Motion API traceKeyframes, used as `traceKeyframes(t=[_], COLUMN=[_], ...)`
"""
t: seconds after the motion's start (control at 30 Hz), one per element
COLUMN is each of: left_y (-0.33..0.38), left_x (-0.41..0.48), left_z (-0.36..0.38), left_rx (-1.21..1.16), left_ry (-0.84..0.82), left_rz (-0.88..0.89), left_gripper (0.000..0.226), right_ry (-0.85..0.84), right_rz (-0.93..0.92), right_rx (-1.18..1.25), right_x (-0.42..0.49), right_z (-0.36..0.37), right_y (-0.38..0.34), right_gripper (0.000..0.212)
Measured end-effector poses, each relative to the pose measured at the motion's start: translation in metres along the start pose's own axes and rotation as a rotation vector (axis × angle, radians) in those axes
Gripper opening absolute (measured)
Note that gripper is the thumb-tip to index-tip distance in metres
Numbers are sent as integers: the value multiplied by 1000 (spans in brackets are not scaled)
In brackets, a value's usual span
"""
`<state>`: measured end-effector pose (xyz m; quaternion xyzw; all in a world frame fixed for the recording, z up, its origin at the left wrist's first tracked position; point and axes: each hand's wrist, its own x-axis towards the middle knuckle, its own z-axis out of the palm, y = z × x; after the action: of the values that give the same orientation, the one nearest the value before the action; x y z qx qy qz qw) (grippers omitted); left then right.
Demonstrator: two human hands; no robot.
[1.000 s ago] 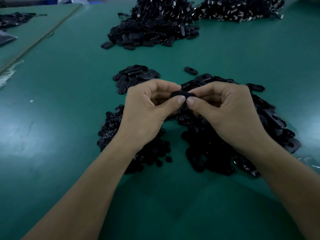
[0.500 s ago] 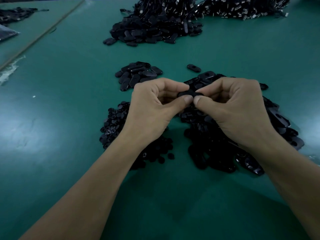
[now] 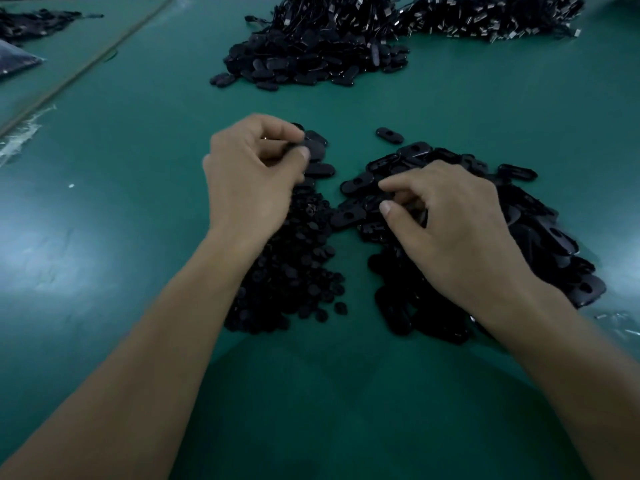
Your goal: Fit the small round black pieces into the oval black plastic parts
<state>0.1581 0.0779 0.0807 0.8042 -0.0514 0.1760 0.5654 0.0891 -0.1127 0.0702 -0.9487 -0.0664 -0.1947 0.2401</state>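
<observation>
Curled at the fingers, my left hand pinches one oval part between thumb and forefinger, at about 11 o'clock from the middle of the green table. It is over a small cluster of ovals, which lies at 12 o'clock from the heap of small round pieces; my left wrist crosses over that heap. My right hand is at 3 o'clock from the left one, fingers bent down into the pile of oval parts. Its thumb and forefinger are close together over a dark piece, but whether they actually grip it I cannot tell. One lone oval lies apart at 12 o'clock from my right hand. Far off at 12 o'clock sits a big heap of black parts, and at 1 o'clock another heap with pale metal bits showing.
</observation>
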Motion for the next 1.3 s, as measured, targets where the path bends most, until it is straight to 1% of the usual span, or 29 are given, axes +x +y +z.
traceKeyframes(t=[0.1, 0.2, 0.3, 0.4, 0.53, 0.6, 0.7, 0.77, 0.87, 0.93, 1.0, 1.07, 1.13, 1.2, 1.3], left_y=[-6, -14, -21, -23, -26, -27, -24, -18, -8, -3, -1, 1, 1, 0, -1], left_x=[19, 33, 42, 47, 49, 48, 42, 34, 17, 3, -10, -21, -29, -31, -30], left_z=[-3, -2, -1, -1, 3, 3, 0, -1, -4, -6, -6, -4, -2, -2, -2], left_rx=[110, 219, 309, 334, 379, 402, 397, 344, 185, 90, 23, -24, -41, -50, -76], left_ry=[28, 0, -79, -151, -234, -259, -236, -153, -70, -86, -131, -208, -294, -336, -344], left_rz=[-33, -67, -85, -89, -90, -88, -75, -38, 7, 51, 88, 105, 133, 155, 155], left_gripper=[31, 26, 30, 33, 37, 39, 38, 33, 21, 17, 12, 10, 15, 15, 13], right_ry=[-96, -230, -318, -353, -315, -311, -289, -256, -213, -141, -30, 73, 131, 132, 67], right_rz=[-28, -30, -30, -15, 10, 32, 55, 61, 52, 35, -14, -55, -70, -43, -6], right_rx=[-130, -242, -323, -323, -266, -249, -207, -176, -158, -109, -47, 60, 195, 344, 496], right_x=[1, 1, 4, 6, 7, 7, 9, 8, 6, 4, 2, 2, 1, 1, 2], right_z=[-2, 0, 3, 6, 10, 10, 11, 11, 12, 12, 10, 8, 7, 5, 5], right_y=[-2, -7, -13, -16, -16, -15, -14, -13, -11, -12, -12, -12, -11, -8, -3], right_gripper=[40, 51, 50, 45, 31, 27, 19, 8, 7, 6, 2, 8, 17, 21, 28])
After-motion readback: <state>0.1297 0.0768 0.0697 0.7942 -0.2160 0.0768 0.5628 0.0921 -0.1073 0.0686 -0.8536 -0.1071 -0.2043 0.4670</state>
